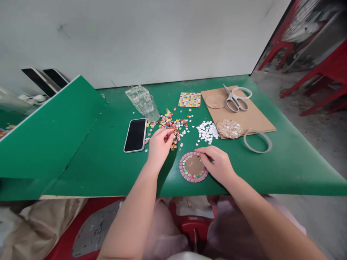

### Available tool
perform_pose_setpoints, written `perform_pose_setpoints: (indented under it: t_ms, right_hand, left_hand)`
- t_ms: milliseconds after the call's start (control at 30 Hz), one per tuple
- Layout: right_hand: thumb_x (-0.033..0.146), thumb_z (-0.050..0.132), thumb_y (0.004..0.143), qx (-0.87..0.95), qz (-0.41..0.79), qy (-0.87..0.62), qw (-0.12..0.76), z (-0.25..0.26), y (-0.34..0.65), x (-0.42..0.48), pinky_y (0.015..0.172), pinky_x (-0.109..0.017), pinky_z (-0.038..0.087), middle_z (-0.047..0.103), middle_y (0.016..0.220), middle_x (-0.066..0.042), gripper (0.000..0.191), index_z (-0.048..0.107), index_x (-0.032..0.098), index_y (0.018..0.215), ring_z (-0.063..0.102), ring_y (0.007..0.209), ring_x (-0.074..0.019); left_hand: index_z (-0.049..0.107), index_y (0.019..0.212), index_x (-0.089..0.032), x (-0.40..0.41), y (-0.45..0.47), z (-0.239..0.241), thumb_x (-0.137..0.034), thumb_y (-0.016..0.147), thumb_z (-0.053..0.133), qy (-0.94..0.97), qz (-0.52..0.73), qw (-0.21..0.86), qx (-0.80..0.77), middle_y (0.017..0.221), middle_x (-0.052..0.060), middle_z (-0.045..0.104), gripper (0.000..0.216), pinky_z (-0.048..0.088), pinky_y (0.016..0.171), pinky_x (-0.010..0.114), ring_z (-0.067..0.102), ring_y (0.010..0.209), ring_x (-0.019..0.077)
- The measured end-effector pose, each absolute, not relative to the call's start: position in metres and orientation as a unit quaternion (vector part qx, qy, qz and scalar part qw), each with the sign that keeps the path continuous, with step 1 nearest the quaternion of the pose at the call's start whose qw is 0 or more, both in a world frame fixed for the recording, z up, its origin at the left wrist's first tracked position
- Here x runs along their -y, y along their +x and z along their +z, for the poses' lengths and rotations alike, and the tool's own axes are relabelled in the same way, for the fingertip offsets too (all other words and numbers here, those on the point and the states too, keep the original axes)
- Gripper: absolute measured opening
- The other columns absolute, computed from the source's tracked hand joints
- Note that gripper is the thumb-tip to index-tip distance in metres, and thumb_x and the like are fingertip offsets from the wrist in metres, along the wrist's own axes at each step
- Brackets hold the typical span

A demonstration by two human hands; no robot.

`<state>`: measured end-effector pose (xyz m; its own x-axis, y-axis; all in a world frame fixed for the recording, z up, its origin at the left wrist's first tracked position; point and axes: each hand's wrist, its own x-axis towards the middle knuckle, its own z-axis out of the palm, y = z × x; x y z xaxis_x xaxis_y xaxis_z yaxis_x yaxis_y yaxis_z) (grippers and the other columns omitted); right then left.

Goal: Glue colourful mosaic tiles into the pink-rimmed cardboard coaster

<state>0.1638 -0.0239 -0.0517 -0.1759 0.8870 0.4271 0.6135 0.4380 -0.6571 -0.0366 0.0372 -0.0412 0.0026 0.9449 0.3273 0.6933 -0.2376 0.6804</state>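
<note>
A round cardboard coaster (194,166) lies near the table's front edge, ringed with pink tiles and an inner row of small colored pieces; its middle is bare brown. My right hand (217,163) holds its upper right rim, fingers closed and partly covering that edge. Farther left, my left hand (160,144) reaches into a heap of multicolored mosaic tiles (180,126). Its thumb and fingertips are pinched together, and whatever is between them is too small to make out. Small white tiles (207,132) form a separate heap beyond my right hand.
A phone (135,135) and a clear cup (152,110) with a plastic sheet are at left. Scissors (234,101) and a tape roll (242,92) rest on cardboard (255,115); another tape roll (268,146) is nearer. A tile sheet (189,100) lies behind. A green panel (54,133) leans left.
</note>
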Motion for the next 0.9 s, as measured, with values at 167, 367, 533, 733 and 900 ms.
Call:
perform_pose_setpoints:
  t_ms: [167, 367, 533, 733, 900]
  right_hand:
    - [0.012, 0.047, 0.082, 0.737, 0.186, -0.504, 0.411, -0.052, 0.166, 0.024, 0.065, -0.026, 0.050, 0.070, 0.078, -0.002, 0.024, 0.068, 0.021, 0.089, 0.062, 0.070, -0.0136]
    - [0.013, 0.047, 0.081, 0.733, 0.199, -0.506, 0.409, -0.054, 0.164, 0.023, 0.066, -0.027, 0.051, 0.070, 0.078, -0.002, 0.025, 0.069, 0.022, 0.088, 0.063, 0.070, -0.0138]
    - [0.016, 0.047, 0.083, 0.687, 0.248, -0.530, 0.430, -0.043, 0.161, 0.017, 0.067, -0.026, 0.051, 0.071, 0.088, -0.002, 0.023, 0.068, 0.022, 0.090, 0.065, 0.076, -0.0141]
    - [0.021, 0.051, 0.082, 0.657, 0.331, -0.516, 0.438, -0.021, 0.155, 0.009, 0.058, -0.023, 0.049, 0.066, 0.078, -0.001, 0.020, 0.064, 0.022, 0.098, 0.060, 0.069, -0.0126]
    - [0.026, 0.055, 0.081, 0.593, 0.431, -0.487, 0.475, -0.020, 0.150, 0.002, 0.061, -0.024, 0.050, 0.067, 0.077, -0.001, 0.011, 0.064, 0.020, 0.083, 0.061, 0.069, -0.0121]
  left_hand:
    - [0.071, 0.095, -0.021, -0.037, -0.037, -0.038, -0.031, 0.075, 0.063, 0.560, 0.458, 0.374, -0.581, 0.077, 0.002, 0.062, 0.024, 0.042, 0.051, 0.021, 0.053, 0.061, 0.0100]
    - [0.071, 0.093, -0.016, -0.029, -0.027, -0.028, -0.032, 0.070, 0.070, 0.407, 0.502, 0.585, -0.490, 0.071, 0.002, 0.064, 0.028, 0.041, 0.049, 0.018, 0.051, 0.054, 0.0047]
    - [0.071, 0.096, -0.019, -0.019, -0.015, -0.026, -0.028, 0.073, 0.067, 0.440, 0.473, 0.606, -0.465, 0.079, 0.003, 0.069, 0.025, 0.051, 0.063, 0.022, 0.061, 0.065, 0.0084]
    - [0.069, 0.088, -0.019, -0.011, -0.002, -0.026, -0.026, 0.072, 0.068, 0.532, 0.463, 0.524, -0.478, 0.078, 0.002, 0.070, 0.018, 0.056, 0.066, 0.028, 0.064, 0.065, 0.0120]
    - [0.066, 0.083, -0.019, -0.007, 0.000, -0.026, -0.024, 0.070, 0.070, 0.544, 0.491, 0.496, -0.465, 0.074, 0.000, 0.069, 0.014, 0.056, 0.065, 0.025, 0.065, 0.067, 0.0119]
